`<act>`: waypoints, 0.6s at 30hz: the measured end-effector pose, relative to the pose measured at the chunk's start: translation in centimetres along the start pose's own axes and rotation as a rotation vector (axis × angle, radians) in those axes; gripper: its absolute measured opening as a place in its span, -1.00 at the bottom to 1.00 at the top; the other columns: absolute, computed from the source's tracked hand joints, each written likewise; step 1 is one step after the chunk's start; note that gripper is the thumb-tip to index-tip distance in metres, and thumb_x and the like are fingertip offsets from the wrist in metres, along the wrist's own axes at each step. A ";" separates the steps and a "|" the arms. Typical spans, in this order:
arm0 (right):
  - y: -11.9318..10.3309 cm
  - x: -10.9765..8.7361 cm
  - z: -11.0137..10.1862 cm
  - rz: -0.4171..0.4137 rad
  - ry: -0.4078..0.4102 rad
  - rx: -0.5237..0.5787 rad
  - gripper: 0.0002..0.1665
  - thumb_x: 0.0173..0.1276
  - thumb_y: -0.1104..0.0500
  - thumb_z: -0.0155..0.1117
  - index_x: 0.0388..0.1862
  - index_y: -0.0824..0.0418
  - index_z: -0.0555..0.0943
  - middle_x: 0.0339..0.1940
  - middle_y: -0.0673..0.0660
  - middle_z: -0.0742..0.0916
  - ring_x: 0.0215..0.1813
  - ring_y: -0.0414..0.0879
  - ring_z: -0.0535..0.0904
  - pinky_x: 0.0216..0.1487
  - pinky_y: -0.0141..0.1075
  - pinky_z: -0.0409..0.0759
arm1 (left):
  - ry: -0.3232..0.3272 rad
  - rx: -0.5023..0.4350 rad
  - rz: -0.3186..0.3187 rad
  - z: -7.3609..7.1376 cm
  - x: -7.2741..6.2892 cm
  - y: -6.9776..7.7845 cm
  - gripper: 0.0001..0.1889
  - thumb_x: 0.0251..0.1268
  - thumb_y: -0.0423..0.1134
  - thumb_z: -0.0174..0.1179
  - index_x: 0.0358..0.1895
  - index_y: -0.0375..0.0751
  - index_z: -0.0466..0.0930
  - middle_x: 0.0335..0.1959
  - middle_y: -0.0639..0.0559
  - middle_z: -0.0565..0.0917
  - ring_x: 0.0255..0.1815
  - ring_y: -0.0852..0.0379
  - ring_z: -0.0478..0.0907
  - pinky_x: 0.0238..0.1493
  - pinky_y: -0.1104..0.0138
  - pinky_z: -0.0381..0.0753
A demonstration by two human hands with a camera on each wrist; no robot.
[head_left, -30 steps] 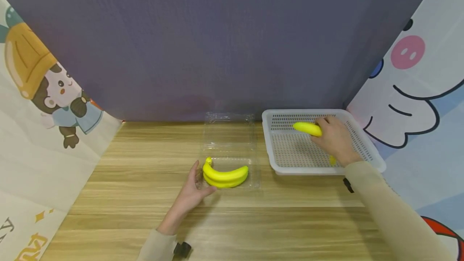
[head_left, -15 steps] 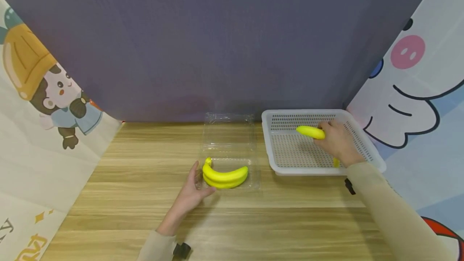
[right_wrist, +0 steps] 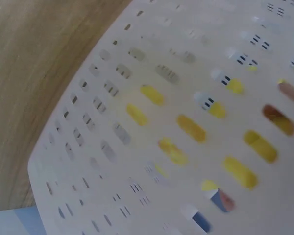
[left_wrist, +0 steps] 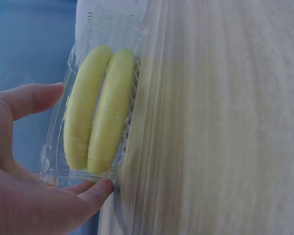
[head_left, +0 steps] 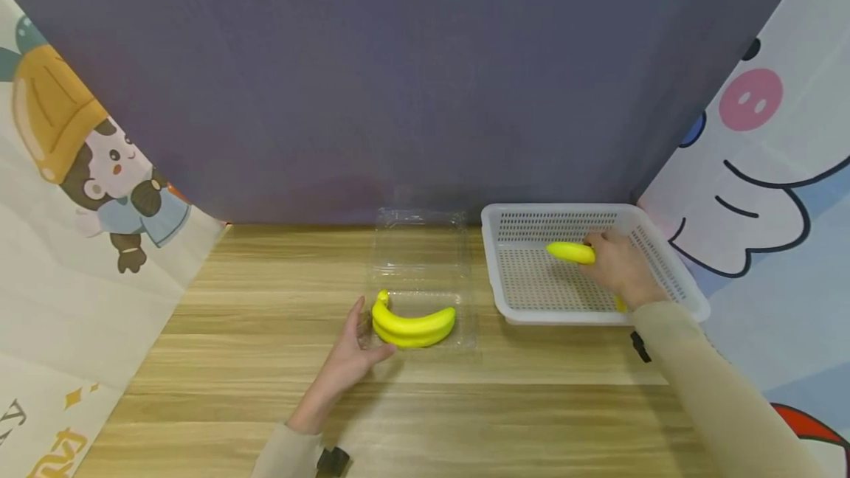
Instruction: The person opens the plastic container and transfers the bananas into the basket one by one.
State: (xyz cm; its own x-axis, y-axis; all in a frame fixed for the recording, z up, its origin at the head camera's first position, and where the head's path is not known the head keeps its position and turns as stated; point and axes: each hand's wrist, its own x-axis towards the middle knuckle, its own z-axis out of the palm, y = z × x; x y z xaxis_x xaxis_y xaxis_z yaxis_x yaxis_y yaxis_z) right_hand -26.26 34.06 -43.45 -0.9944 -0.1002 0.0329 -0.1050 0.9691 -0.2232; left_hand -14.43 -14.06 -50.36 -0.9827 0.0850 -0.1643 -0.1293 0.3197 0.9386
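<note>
In the head view, two yellow bananas (head_left: 413,327) lie side by side in the near half of a clear plastic clamshell box (head_left: 465,319). My left hand (head_left: 350,354) touches the box's near left corner, thumb and fingers spread. The left wrist view shows the thumb by one long rim of the box (left_wrist: 51,132) and fingertips at its short end. Inside a white basket, my right hand (head_left: 617,264) grips a banana (head_left: 571,252) whose tip points left. A yellow bit (head_left: 620,305) shows below that wrist. In the right wrist view, the basket wall (right_wrist: 152,205) hides the hand, and yellow shows through its slots.
The white slotted basket (head_left: 493,271) stands at the right, against the dark back wall (head_left: 425,80). The clamshell's lid (head_left: 421,242) is folded back toward that wall. Cartoon-printed panels (head_left: 750,190) flank the wooden table (head_left: 265,301).
My right hand has moved slightly toward me and to the right within the basket, with the banana in its grip. My left hand stays at the box.
</note>
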 end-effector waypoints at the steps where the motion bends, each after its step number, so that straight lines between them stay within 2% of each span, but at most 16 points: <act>1: 0.1 0.0 0.1 0.005 -0.007 -0.004 -0.33 0.33 0.12 0.38 0.31 0.43 0.44 0.05 0.46 0.55 -0.01 0.30 0.51 0.11 0.30 0.51 | 0.001 0.000 -0.001 0.0 0.0 0.0 0.20 0.12 -0.19 0.51 0.67 -0.11 -0.23 0.59 -0.45 0.02 0.54 -0.47 0.06 0.42 -0.37 0.12; 13: 0.7 0.0 1.6 0.029 -0.071 -0.018 -0.40 0.34 0.14 0.33 0.26 0.44 0.47 0.00 0.45 0.58 -0.04 0.27 0.51 0.04 0.28 0.54 | -0.016 -0.009 0.003 0.0 -0.2 0.0 0.22 0.10 -0.15 0.51 0.67 -0.11 -0.25 0.59 -0.46 -0.01 0.54 -0.49 0.03 0.39 -0.39 0.14; 18: 0.7 0.0 1.7 0.024 -0.057 0.000 -0.39 0.32 0.11 0.33 0.24 0.44 0.47 0.03 0.47 0.59 0.00 0.29 0.52 0.09 0.30 0.52 | -0.010 -0.006 0.004 0.0 -0.1 0.0 0.20 0.13 -0.17 0.50 0.67 -0.11 -0.25 0.59 -0.45 0.02 0.53 -0.48 0.07 0.41 -0.38 0.14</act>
State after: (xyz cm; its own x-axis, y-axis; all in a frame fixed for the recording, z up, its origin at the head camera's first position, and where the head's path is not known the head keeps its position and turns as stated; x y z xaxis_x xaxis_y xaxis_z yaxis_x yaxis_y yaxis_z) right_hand -26.40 34.38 -45.25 -0.9956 -0.0893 -0.0281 -0.0809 0.9714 -0.2232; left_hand -14.31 -14.08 -50.35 -0.9818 0.0955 -0.1640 -0.1267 0.3135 0.9411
